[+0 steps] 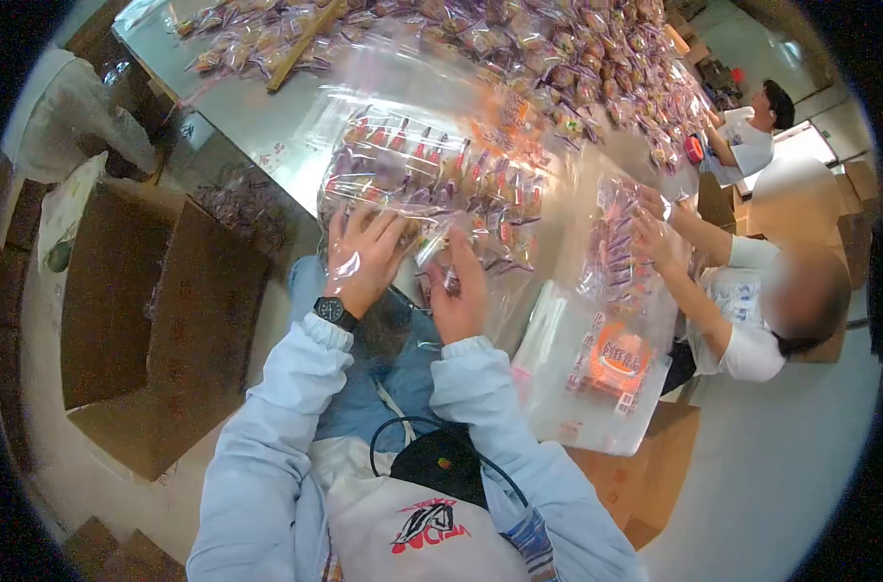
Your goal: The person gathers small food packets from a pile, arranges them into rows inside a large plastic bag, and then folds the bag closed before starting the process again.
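the left hand [362, 254], a black watch [334, 310] on its wrist, lies palm down with fingers spread flat on a large clear plastic bag of small purple and red wrapped sweets [432, 179], which rests at the near edge of the steel desk [267, 112]. the right hand [458, 291] stands upright just beside it, fingers curled around the bag's loose near edge. both forearms in pale blue sleeves reach forward. to the right, another person's hands [655, 228] hold a second bag; below it a flat bag with an orange round label [619, 357], its writing too blurred to read.
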{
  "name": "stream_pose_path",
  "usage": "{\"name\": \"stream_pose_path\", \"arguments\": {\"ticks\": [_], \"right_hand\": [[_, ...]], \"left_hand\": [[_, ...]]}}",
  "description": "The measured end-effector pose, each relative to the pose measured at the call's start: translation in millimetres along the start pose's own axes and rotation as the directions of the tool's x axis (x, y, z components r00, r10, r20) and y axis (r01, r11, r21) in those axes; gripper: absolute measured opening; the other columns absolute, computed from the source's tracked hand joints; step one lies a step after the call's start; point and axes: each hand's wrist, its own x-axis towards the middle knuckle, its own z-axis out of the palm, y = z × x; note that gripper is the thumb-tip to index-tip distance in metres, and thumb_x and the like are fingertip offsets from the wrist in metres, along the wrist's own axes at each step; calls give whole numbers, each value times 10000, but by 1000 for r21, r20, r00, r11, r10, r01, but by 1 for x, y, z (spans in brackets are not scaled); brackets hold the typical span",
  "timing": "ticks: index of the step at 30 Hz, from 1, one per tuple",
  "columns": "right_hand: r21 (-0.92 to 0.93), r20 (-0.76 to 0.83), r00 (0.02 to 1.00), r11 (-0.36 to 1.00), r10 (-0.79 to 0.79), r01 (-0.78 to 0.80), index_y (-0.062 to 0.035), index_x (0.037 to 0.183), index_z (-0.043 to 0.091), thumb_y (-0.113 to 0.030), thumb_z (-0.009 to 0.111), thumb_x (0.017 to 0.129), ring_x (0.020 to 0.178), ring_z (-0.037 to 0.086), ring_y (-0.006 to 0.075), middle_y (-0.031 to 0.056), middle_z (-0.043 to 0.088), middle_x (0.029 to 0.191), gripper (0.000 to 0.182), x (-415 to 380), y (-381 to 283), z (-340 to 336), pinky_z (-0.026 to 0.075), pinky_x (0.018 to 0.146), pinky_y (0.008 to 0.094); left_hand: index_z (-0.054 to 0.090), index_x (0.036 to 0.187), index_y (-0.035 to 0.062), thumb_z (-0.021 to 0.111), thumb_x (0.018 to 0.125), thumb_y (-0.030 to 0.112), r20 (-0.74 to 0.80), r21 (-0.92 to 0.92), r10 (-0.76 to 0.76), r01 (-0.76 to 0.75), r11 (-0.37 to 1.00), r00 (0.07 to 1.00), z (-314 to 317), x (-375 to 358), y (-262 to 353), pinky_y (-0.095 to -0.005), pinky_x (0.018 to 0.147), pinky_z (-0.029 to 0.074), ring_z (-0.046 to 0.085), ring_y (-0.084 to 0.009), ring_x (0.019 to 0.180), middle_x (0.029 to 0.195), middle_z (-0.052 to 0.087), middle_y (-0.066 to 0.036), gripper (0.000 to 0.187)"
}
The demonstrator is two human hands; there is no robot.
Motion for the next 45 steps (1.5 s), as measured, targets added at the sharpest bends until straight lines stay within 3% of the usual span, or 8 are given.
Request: {"name": "stream_pose_path", "arguments": {"ticks": [16, 22, 25, 28, 34, 40, 43, 45], "right_hand": [[-506, 287, 957, 856, 48, 109, -175, 1457, 571, -224, 717, 866, 999, 720, 356, 135, 609, 1439, 611, 42, -44, -18, 601, 815, 435], [-434, 411, 910, 890, 59, 139, -183, 1544, 451, -176, 660, 859, 972, 717, 416, 179, 485, 1550, 717, 40, -26, -20, 597, 808, 492], [-387, 393, 919, 906, -8, 173, -122, 1539, 444, -160, 616, 900, 1143, 664, 416, 205, 469, 1556, 663, 37, -39, -29, 556, 956, 481], [-23, 303, 941, 988, 154, -155, -69, 1542, 415, -133, 549, 964, 1453, 415, 416, 191, 390, 1612, 596, 32, -22, -23, 481, 1091, 435], [-161, 173, 985, 986, -14, 43, -56, 1529, 415, -28, 500, 965, 1424, 452, 417, 223, 502, 1506, 571, 34, -10, -11, 408, 1157, 455], [-348, 43, 991, 928, -125, 132, -92, 1461, 524, -37, 566, 927, 1348, 531, 399, 210, 559, 1450, 539, 43, -1, -1, 512, 1025, 488], [-386, 78, 991, 920, 111, -72, -110, 1410, 575, -94, 612, 930, 1230, 620, 393, 217, 627, 1357, 481, 50, -13, -5, 541, 953, 503], [-376, 3, 1000, 927, -2, 3, -110, 1328, 637, -138, 636, 931, 1105, 670, 393, 209, 683, 1233, 398, 50, -4, -2, 551, 904, 498]], "left_hand": [[689, 1324, 195, 763, 824, 270, -9, 25, -69, 69, 997, 998, 6, -3, 2, -519, 1124, 344, 559, -285, 1274, 1332, 668, 9, 511], [674, 1355, 244, 780, 797, 300, -2, -101, -98, 97, 990, 995, -4, -4, 12, -555, 1161, 294, 504, -329, 1319, 1406, 607, -21, 571], [658, 1385, 256, 785, 786, 327, 14, -64, -125, 126, 990, 992, 5, -5, 9, -575, 1171, 278, 510, -335, 1305, 1390, 618, -24, 616], [628, 1426, 269, 793, 795, 367, 36, 31, -109, 108, 994, 993, 7, -5, 13, -595, 1179, 263, 504, -341, 1315, 1416, 600, -32, 660], [559, 1488, 306, 774, 829, 396, 79, 6, -39, 38, 999, 996, 4, -3, 8, -662, 1186, 226, 444, -357, 1395, 1516, 517, -50, 698], [562, 1475, 360, 781, 818, 353, 74, 165, 74, -85, 983, 995, 15, 0, 11, -775, 1154, 179, 422, -352, 1431, 1583, 460, -52, 693], [567, 1468, 367, 785, 798, 356, 102, 102, 12, -22, 995, 995, 11, 8, 13, -791, 1146, 171, 443, -346, 1421, 1585, 464, -35, 705], [572, 1462, 365, 790, 789, 342, 34, 129, 15, -19, 991, 999, 19, 8, 13, -777, 1153, 183, 467, -339, 1401, 1557, 501, -24, 708]]}}
